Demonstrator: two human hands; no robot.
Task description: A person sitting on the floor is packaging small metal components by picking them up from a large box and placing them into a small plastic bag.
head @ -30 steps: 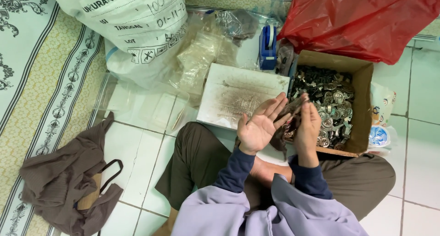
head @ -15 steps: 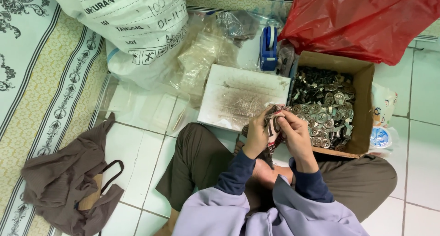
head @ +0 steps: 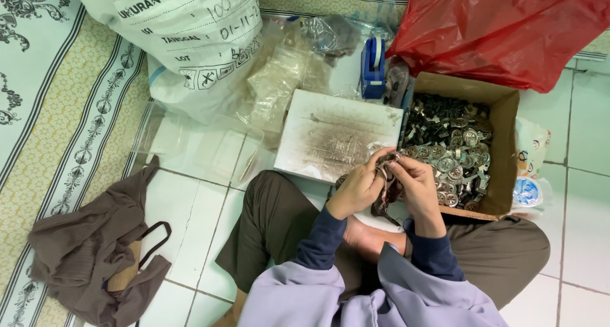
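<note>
Both hands, spread a second ago, now closed together.
Left hand (head: 359, 188) and right hand (head: 416, 184) pinch dark strap piece (head: 385, 193) beside cardboard box (head: 502, 155); loose grip risks dropping it onto tiled floor (head: 197, 219).

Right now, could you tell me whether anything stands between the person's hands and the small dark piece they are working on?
Nothing visible does. The left hand and the right hand both already grip the small dark piece directly, holding it between them just beside the cardboard box of metal parts.
</note>
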